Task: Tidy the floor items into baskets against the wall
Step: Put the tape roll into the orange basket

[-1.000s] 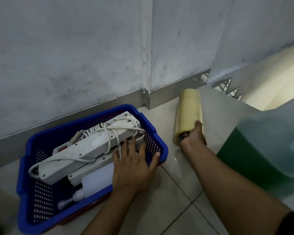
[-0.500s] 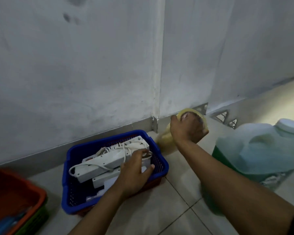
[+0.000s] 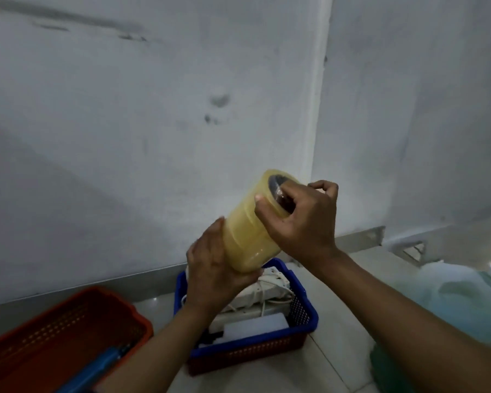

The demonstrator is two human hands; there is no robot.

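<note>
Hands: both are seen raised above the blue basket, and one yellowish roll is held between them.
Left hand: it is cupped under the lower end of the roll, with the palm pressed to the roll's side and bottom edge.
Right hand: it is wrapped over the upper end of the roll, the thumb laid on the roll's side and the fingers curled at the dark core opening.
Yellow tape roll: it is held tilted in the air, upper end toward the wall, lower end just over the blue basket, clear of the floor.
Blue basket: it is set on the tiled floor close to the wall's base; a red basket appears to be nested beneath it.
White power strips: they are seen lying in the blue basket with their cords looped over them.
White block: it is lodged at the near side of the blue basket; what it is cannot be told.
Orange basket: it is placed left of the blue basket, apart from it, with a blue item lying inside.
Green jug: it is blurred at the right edge, standing on the floor.
</note>
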